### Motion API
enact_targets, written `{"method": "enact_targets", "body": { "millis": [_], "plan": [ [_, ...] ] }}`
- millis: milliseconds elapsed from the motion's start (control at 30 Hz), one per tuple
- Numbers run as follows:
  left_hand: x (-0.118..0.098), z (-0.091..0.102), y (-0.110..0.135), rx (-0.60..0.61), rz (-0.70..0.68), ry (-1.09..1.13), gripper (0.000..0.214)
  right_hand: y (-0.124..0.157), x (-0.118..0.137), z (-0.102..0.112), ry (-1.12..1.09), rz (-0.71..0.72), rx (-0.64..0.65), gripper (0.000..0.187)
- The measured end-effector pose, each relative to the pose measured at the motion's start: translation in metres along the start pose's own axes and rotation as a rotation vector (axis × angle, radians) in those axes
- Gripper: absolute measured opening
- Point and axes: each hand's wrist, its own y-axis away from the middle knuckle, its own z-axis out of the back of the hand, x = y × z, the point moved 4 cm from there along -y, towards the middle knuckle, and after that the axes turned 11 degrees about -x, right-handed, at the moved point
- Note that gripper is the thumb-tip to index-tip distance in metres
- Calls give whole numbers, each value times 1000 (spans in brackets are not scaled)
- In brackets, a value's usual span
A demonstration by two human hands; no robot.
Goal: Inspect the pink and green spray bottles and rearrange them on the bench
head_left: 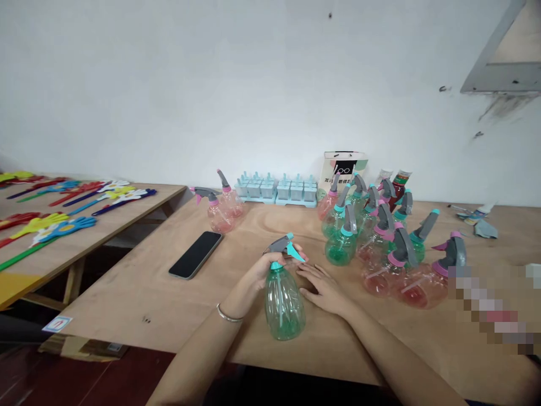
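Green translucent plastic is forming the body of a trigger spray bottle, which is occupying the lower centre of the frame, its grey-and-turquoise head pointing upward. The left hand is wrapping around the bottle's neck just under that head, its fingers curling behind. The right hand is lying palm down just beside the bottle, fingers extended and slightly spread, gripping nothing. Left of centre, a smartphone is resting on the wooden table; pink spray bottles are standing beyond it.
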Motion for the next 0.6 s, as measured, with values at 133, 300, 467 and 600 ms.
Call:
{"method": "enact_targets", "body": {
  "millis": [133, 300, 467, 600],
  "plan": [
    [-4, -3, -9, -38, 45, -92, 26, -1, 1, 2, -12, -16, 27, 45],
    [-14, -13, -22, 41, 114, -186, 24, -1, 3, 4, -25, -25, 68, 49],
    [-37, -20, -39, 82, -14, -201, 30, -3, 3, 5, -27, -26, 116, 52],
    [-47, -23, -49, 5, -61, -272, 23, -4, 1, 4, -38, -10, 143, 51]
  ]
}}
